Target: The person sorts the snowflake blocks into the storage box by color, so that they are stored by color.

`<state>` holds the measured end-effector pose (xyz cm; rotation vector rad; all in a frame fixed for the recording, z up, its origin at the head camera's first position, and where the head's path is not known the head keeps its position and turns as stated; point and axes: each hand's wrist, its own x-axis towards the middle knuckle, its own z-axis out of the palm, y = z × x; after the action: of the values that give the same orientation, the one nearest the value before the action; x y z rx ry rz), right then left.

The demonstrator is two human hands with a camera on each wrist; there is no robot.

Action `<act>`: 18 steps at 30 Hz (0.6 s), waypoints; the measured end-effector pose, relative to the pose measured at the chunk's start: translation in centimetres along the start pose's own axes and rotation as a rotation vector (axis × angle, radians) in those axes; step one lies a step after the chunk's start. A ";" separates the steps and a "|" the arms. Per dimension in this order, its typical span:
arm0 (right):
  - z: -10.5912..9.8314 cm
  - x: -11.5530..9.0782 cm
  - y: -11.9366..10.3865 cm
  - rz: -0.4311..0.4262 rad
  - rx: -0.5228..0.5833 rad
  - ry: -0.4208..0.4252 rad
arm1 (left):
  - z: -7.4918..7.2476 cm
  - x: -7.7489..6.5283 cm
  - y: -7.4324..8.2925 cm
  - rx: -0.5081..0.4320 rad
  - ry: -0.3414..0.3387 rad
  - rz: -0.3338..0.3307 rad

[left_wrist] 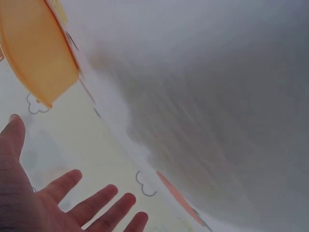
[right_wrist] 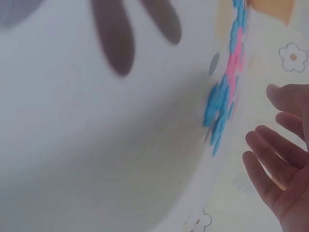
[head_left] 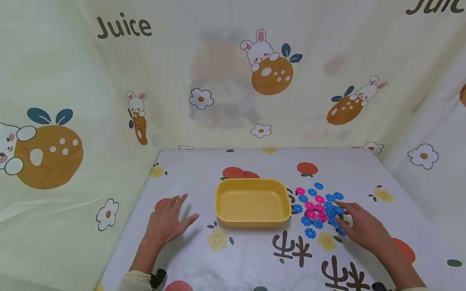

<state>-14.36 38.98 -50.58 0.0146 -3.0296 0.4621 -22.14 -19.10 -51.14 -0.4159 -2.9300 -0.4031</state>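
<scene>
Blue and pink flower-shaped pieces point(head_left: 319, 215) lie spread on the table to the right of a yellow rectangular tray point(head_left: 253, 223). The tray's visible inside holds nothing. My right hand point(head_left: 364, 228) hovers at the right edge of the pieces, thumb and fingers apart. In the right wrist view its fingers point(right_wrist: 270, 154) are loosely bent with nothing between them, and the pieces point(right_wrist: 227, 92) appear beyond. To the left of the tray, my left hand point(head_left: 167, 220) is held over the table with fingers spread. The left wrist view shows that hand point(left_wrist: 63, 208) holding nothing, with the tray point(left_wrist: 41, 53) above it.
A white cloth point(head_left: 247, 258) printed with fruit, flowers and dark characters covers the table. Cream curtains point(head_left: 164, 81) with rabbit and orange prints stand behind and at both sides. A black wrist strap point(head_left: 158, 279) is on the left wrist.
</scene>
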 end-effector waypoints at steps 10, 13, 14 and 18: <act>0.3 -0.3 2.2 0.028 -0.013 -0.008 | 0.0 0.0 0.1 0.018 -0.026 -0.009; 0.7 -0.4 2.0 0.016 -0.004 -0.021 | 0.0 0.0 0.1 0.024 -0.028 -0.011; 0.9 -0.5 1.9 0.011 0.002 -0.025 | 0.1 0.0 0.1 0.025 -0.030 -0.013; 1.4 -0.7 1.5 -0.010 0.014 -0.017 | 0.1 0.1 0.1 0.024 -0.035 -0.016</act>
<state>-13.79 39.99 -52.39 0.0353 -3.0416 0.4851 -22.18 -18.95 -51.24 -0.4010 -2.9710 -0.3661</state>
